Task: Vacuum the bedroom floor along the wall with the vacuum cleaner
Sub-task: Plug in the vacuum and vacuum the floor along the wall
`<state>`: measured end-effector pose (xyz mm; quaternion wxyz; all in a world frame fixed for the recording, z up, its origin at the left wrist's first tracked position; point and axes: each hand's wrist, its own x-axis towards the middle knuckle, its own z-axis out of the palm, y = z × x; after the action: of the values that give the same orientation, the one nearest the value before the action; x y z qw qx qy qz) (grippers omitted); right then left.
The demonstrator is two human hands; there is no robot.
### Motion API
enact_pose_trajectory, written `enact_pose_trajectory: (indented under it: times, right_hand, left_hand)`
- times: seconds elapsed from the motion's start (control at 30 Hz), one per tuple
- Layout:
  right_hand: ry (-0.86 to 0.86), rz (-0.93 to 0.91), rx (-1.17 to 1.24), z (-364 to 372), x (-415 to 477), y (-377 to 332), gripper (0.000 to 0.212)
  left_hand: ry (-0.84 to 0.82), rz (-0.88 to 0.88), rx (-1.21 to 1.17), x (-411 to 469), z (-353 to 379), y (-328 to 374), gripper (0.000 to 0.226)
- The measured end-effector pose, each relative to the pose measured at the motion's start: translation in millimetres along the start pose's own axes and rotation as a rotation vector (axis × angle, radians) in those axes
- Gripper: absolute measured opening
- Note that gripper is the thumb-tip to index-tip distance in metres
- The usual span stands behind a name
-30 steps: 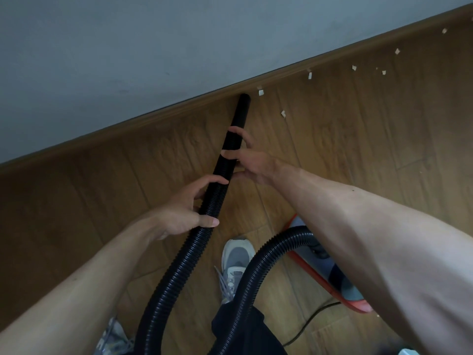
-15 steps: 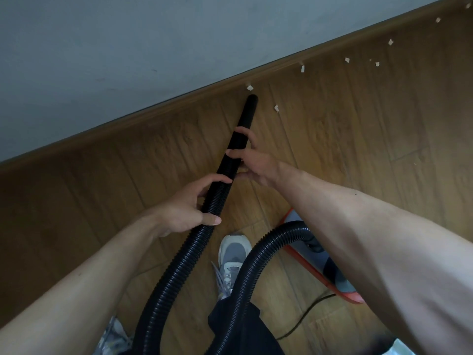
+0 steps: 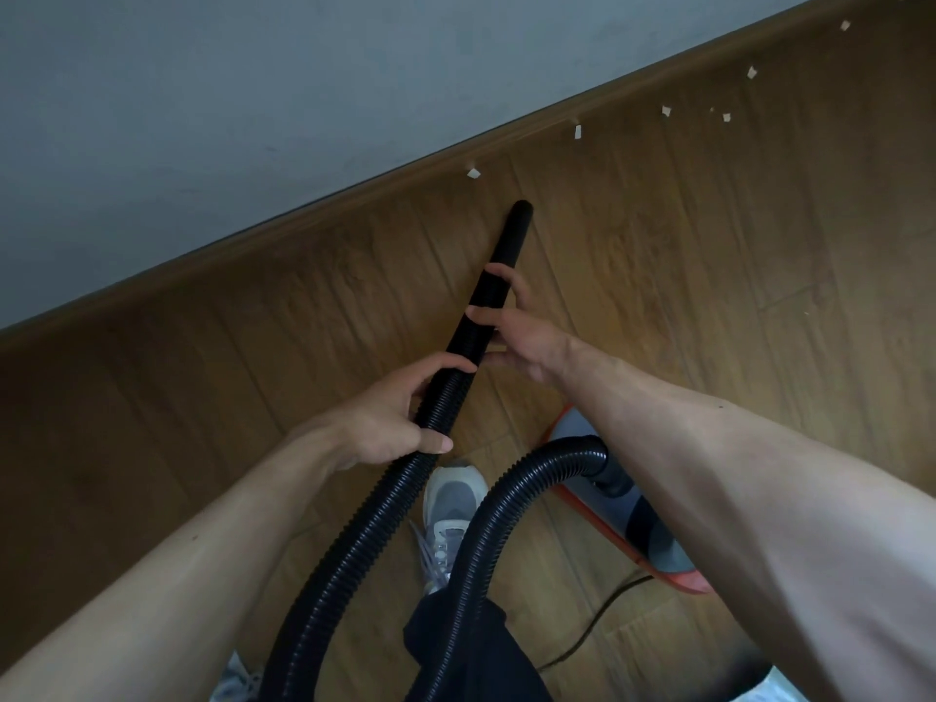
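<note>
A black vacuum nozzle tube [image 3: 509, 245] points at the wooden floor a short way from the brown baseboard [image 3: 354, 202]. My right hand [image 3: 521, 331] holds the smooth tube with fingers wrapped round it. My left hand [image 3: 390, 423] grips the ribbed black hose [image 3: 364, 539] just behind. The hose loops back to the orange and grey vacuum body [image 3: 628, 524] on the floor under my right forearm. Several small pale paper scraps [image 3: 473, 173] lie along the baseboard to the right of the nozzle tip.
A grey-white wall [image 3: 253, 93] rises above the baseboard. My grey sneaker [image 3: 451, 514] stands between the hose loops. A thin dark power cord [image 3: 597, 620] runs across the floor near the vacuum body. More scraps [image 3: 666, 112] lie farther right.
The nozzle tip has pulled back from the baseboard and shifted right along the wall. The scrap that lay right of the tip is gone. Both hands keep their grips.
</note>
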<state>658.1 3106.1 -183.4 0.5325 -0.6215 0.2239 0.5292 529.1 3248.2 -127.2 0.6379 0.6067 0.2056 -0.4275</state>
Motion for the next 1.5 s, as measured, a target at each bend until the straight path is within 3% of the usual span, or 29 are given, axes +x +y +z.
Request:
enact_pose_trajectory:
  times: [0.73, 1.13, 1.5]
  right_hand:
    - [-0.107, -0.018, -0.064, 64, 24, -23, 0.064]
    - [-0.080, -0.027, -0.012, 47, 20, -44, 0.062]
    - [0.016, -0.049, 0.064, 40, 27, -70, 0.067]
  left_hand:
    - [0.162, -0.001, -0.043, -32, -43, -13, 0.073]
    - [0.131, -0.009, 0.089, -16, -47, 23, 0.073]
    - [0.077, -0.026, 0.069, 1, -70, 59, 0.070]
